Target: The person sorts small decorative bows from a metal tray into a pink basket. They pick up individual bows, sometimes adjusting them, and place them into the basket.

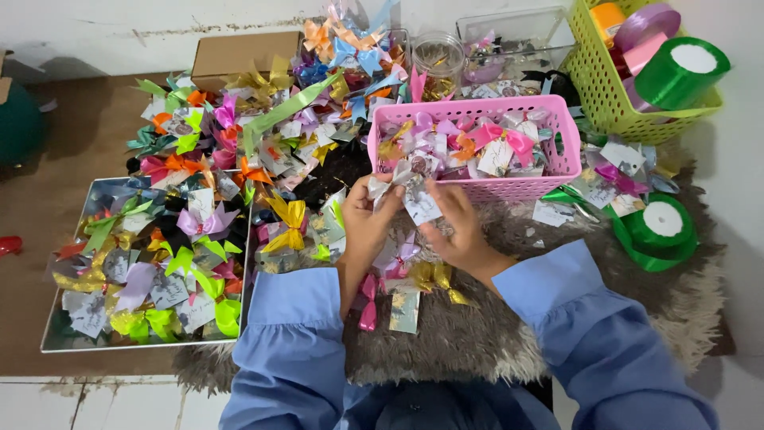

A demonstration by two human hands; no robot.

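Hands meeting at centre: left hand and right hand pinching silver-bowed favour packet, pink basket at one o'clock, tray at nine

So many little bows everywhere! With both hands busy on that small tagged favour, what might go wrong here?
1. The left hand and right hand pinch one small tagged favour just in front of the full pink basket; a slip might drop it among the loose bows on the grey fur mat.
2. The green ribbon roll sits near the mat's edge and may roll off.
3. The sleeves could brush the gold bow lying below the hands.
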